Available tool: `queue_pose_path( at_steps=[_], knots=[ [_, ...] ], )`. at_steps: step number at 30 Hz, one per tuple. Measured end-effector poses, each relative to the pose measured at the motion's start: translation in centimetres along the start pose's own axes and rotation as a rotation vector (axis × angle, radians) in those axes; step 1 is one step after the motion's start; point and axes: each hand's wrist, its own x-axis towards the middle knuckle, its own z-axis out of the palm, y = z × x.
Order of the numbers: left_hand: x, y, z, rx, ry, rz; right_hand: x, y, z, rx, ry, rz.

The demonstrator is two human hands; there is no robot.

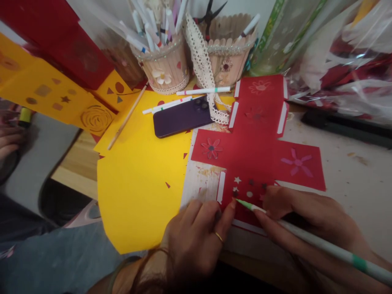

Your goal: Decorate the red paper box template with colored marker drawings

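A white felt-tip pen [318, 241] with a green band lies in the grip of my right hand [309, 216]. Its green tip touches the near panel of a red card cutout [254, 151], a flat cross-shaped piece with white edge tabs. My left hand [196, 232], closed with curled fingers, holds this panel at its near left edge, one fingertip beside the pen tip. A ring sits on one of its fingers. Around the tip are small cut-out stars and circles. Flower shapes decorate the other panels.
Yellow card [137, 183] lies at left, under a dark phone [180, 118] and a thin wooden stick [128, 116]. Behind stand two decorated cups [167, 67] with pens and pliers [209, 18]; lace hangs from one. Another person's hand [9, 139] shows at far left.
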Motion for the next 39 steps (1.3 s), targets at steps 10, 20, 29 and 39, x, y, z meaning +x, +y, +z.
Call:
queue_pose_path(
  at_steps=[10, 20, 29, 39],
  knots=[
    [-0.1, 0.0, -0.2, -0.102, -0.050, -0.097, -0.5, -0.2, 0.1, 0.058, 0.041, 0.032],
    [0.2, 0.5, -0.8, -0.044, -0.110, -0.135, 0.0, 0.1, 0.0, -0.049, -0.011, -0.056],
    [0.3, 0.2, -0.6, -0.173, -0.088, -0.260, -0.3, -0.5, -0.1, 0.038, 0.046, 0.049],
    [0.2, -0.1, -0.6, -0.190, -0.112, -0.248, -0.1, -0.3, 0.3, 0.055, 0.029, 0.070]
  ],
)
